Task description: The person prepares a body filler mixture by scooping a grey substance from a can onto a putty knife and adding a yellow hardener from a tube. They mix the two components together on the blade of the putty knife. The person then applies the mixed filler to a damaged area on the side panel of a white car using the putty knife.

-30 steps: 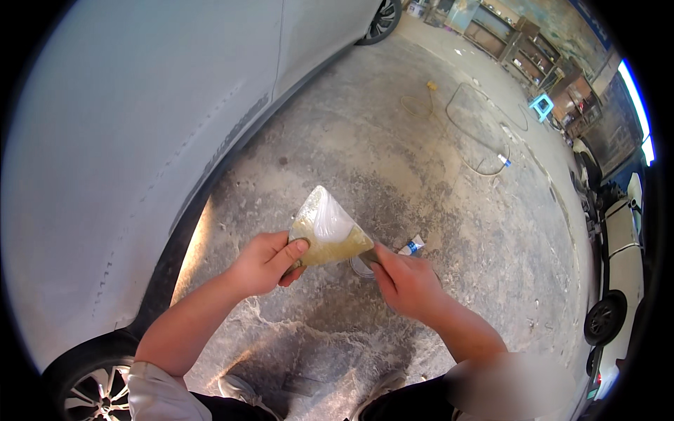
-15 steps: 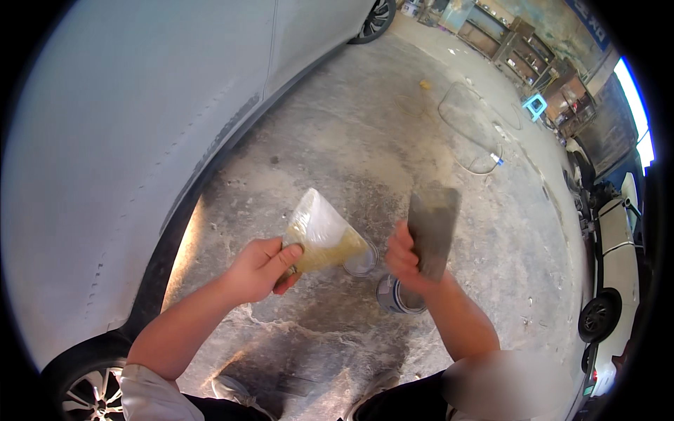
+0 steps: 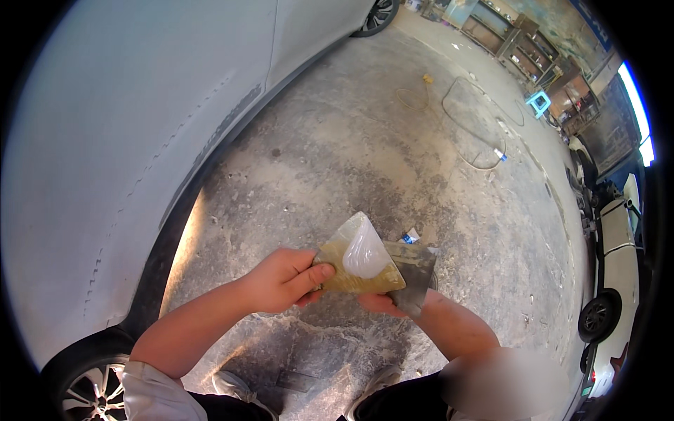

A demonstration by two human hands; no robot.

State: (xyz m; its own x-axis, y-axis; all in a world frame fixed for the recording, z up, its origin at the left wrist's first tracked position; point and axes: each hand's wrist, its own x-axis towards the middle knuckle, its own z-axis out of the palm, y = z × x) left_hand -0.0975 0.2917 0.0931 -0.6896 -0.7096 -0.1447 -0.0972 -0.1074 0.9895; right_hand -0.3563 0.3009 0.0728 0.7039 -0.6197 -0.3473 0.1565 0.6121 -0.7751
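My left hand (image 3: 288, 282) grips a stiff yellowish putty board (image 3: 344, 277) by its left edge, thumb on top. A smooth mound of white paste (image 3: 366, 254) lies on the board, and yellow smears surround it. My right hand (image 3: 382, 303) is closed on a flat grey scraper (image 3: 415, 270), its fingers partly hidden by the board and scraper. The scraper lies partly behind the board's right side; whether the two touch, I cannot tell. Both tools are held above the concrete floor, in front of my legs.
A light grey car body (image 3: 161, 126) stands along the left. On the floor lie a small white-and-blue packet (image 3: 410, 237), a looped hose (image 3: 456, 126) and a blue stool (image 3: 538, 104). Shelves (image 3: 523, 52) stand at the far right, another car (image 3: 618, 266) at right.
My right hand has brought the scraper left and down to the board. The board has moved right and slightly down; the paste now shows as a rounded mound. The can is now mostly hidden.
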